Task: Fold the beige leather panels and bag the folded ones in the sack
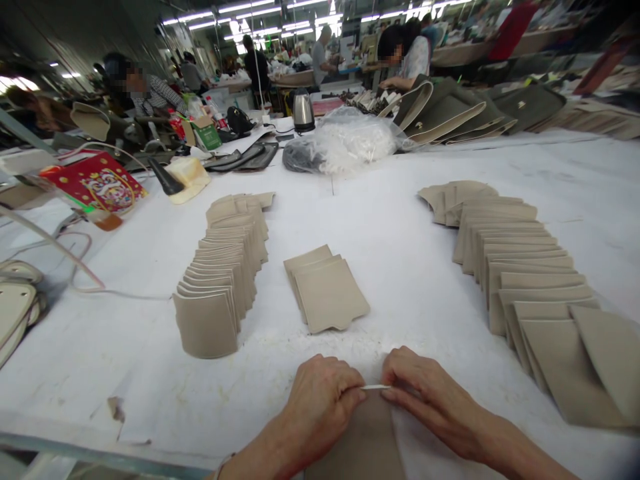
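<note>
Both my hands pinch the far edge of a beige leather panel (367, 440) at the near side of the table. My left hand (320, 393) grips the left end of that edge, thumb below and fingers curled above. At the right end, my right hand (430, 400) pinches in the same way. A thin whitish strip of the edge shows between them; the panel's near part runs out of view. Just beyond lies a small stack of beige pieces (330, 293). A fanned row of beige pieces (210, 320) stands to the left, and another overlapping row (545, 293) to the right.
On the white table (360, 220) are a plastic bag (355, 137), a kettle (303, 110), dark green leather bag parts (450, 110) and a red printed box (100, 183). A brush-like tool (167, 179) rests on a pale block. A hose (55, 243) crosses at left. People work behind.
</note>
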### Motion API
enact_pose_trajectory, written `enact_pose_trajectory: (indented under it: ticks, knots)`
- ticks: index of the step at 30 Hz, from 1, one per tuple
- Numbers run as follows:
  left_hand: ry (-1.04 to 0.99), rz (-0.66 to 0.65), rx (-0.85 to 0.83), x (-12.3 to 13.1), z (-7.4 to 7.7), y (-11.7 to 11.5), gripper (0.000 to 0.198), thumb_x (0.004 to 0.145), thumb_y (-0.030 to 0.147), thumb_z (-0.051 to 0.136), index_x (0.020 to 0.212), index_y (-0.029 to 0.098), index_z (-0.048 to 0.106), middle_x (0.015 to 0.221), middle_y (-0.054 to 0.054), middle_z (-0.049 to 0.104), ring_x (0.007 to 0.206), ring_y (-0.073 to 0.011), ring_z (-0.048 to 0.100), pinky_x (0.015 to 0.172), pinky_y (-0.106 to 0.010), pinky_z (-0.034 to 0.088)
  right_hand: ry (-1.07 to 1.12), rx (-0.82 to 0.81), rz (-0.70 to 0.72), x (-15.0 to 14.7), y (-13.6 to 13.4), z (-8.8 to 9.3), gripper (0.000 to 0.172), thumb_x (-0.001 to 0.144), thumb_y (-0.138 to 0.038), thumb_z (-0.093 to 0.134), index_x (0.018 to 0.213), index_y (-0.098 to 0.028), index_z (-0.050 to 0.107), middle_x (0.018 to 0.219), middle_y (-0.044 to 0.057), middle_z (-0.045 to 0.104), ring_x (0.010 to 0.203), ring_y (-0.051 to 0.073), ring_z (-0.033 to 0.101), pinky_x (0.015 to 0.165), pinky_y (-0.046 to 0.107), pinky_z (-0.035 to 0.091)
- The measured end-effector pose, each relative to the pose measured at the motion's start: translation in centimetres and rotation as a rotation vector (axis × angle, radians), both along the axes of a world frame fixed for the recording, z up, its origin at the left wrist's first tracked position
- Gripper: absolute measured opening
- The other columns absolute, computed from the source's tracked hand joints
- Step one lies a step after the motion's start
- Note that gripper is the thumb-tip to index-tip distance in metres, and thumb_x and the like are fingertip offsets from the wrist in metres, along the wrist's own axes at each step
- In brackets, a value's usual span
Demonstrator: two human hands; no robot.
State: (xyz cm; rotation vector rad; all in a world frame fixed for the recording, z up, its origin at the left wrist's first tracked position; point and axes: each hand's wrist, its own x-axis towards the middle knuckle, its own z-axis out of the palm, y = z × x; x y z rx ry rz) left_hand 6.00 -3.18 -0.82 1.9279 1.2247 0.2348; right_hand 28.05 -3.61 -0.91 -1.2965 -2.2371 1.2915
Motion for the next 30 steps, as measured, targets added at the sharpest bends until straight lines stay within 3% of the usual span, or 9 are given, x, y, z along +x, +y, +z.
enact_pose_trajectory:
  ticks: [7, 11, 14, 17, 20, 22, 27, 30]
  knots:
    - [-0.064, 0.05, -0.038, -0.4, 0.1, 0.5, 0.012, 0.08, 0.023, 0.062, 0.072, 0.02, 0.071, 0.073, -0.001, 0.071, 0.073, -0.0154, 0.061, 0.066, -0.026, 0.035, -0.025, -0.028, 0.021, -1.2, 0.3, 0.1, 0.027, 0.099, -0.042, 0.039, 0.095, -0.02, 0.054, 0.096, 0.003, 0.054, 0.09, 0.016, 0.047, 0.08, 0.031, 0.036]
    - [-0.13, 0.073, -0.111, -1.7, 0.2, 0.6, 0.013, 0.081, 0.026, 0.061, 0.079, 0.021, 0.073, 0.078, 0.0, 0.072, 0.077, -0.0157, 0.062, 0.068, -0.026, 0.036, -0.055, -0.043, 0.002, -1.7, 0.3, -0.6, 0.033, 0.099, -0.044, 0.035, 0.088, -0.02, 0.054, 0.088, 0.003, 0.054, 0.083, 0.017, 0.047, 0.074, 0.031, 0.035]
    - [-0.18, 0.172, -0.222, -3.8, -0.2, 0.5, 0.011, 0.076, 0.023, 0.064, 0.082, 0.022, 0.073, 0.08, 0.002, 0.071, 0.08, -0.0155, 0.061, 0.071, -0.025, 0.037, -0.076, -0.072, -0.019, -1.3, 0.4, -1.0, 0.038, 0.099, -0.048, 0.034, 0.083, -0.019, 0.052, 0.084, 0.003, 0.054, 0.079, 0.017, 0.047, 0.071, 0.031, 0.034]
    - [-0.216, 0.29, -0.333, -5.6, -0.8, 0.2, 0.01, 0.072, 0.023, 0.065, 0.078, 0.019, 0.072, 0.069, 0.003, 0.064, 0.069, -0.0128, 0.054, 0.062, -0.024, 0.033, -0.104, -0.013, -0.007, -1.5, 0.7, -0.6, 0.034, 0.1, -0.045, 0.034, 0.088, -0.02, 0.055, 0.09, 0.004, 0.056, 0.085, 0.019, 0.048, 0.076, 0.034, 0.036]
    - [-0.301, 0.351, -0.406, -6.2, -1.1, -0.2, 0.013, 0.072, 0.024, 0.064, 0.081, 0.018, 0.071, 0.064, 0.004, 0.055, 0.063, -0.0103, 0.046, 0.058, -0.023, 0.029, -0.132, 0.116, 0.08, -3.4, 1.3, 0.6, 0.016, 0.096, -0.031, 0.046, 0.104, -0.023, 0.058, 0.102, 0.004, 0.059, 0.096, 0.021, 0.05, 0.086, 0.039, 0.035]
    - [-0.346, 0.358, -0.406, -6.1, -1.0, -0.4, 0.016, 0.07, 0.019, 0.064, 0.083, 0.018, 0.072, 0.063, 0.004, 0.053, 0.062, -0.0095, 0.045, 0.057, -0.023, 0.029, -0.187, 0.133, 0.146, -5.4, 1.7, 1.5, 0.02, 0.091, -0.022, 0.055, 0.11, -0.024, 0.058, 0.107, 0.004, 0.06, 0.1, 0.023, 0.051, 0.089, 0.042, 0.034]
    - [-0.413, 0.417, -0.38, -5.7, -0.3, -0.7, 0.029, 0.064, 0.008, 0.062, 0.089, 0.018, 0.071, 0.061, 0.006, 0.051, 0.061, -0.0084, 0.045, 0.057, -0.022, 0.031, -0.33, 0.054, 0.168, -9.4, 2.0, 1.9, 0.02, 0.083, -0.009, 0.057, 0.101, -0.018, 0.061, 0.103, 0.005, 0.062, 0.097, 0.026, 0.052, 0.085, 0.041, 0.034]
    - [-0.428, 0.435, -0.332, -5.7, -0.4, -1.1, 0.02, 0.068, 0.01, 0.062, 0.084, 0.016, 0.071, 0.062, 0.005, 0.052, 0.061, -0.0083, 0.045, 0.058, -0.021, 0.031, -0.309, 0.044, 0.145, -9.7, 1.8, 0.8, 0.011, 0.085, -0.009, 0.053, 0.09, -0.016, 0.06, 0.094, 0.005, 0.061, 0.09, 0.024, 0.05, 0.077, 0.037, 0.033]
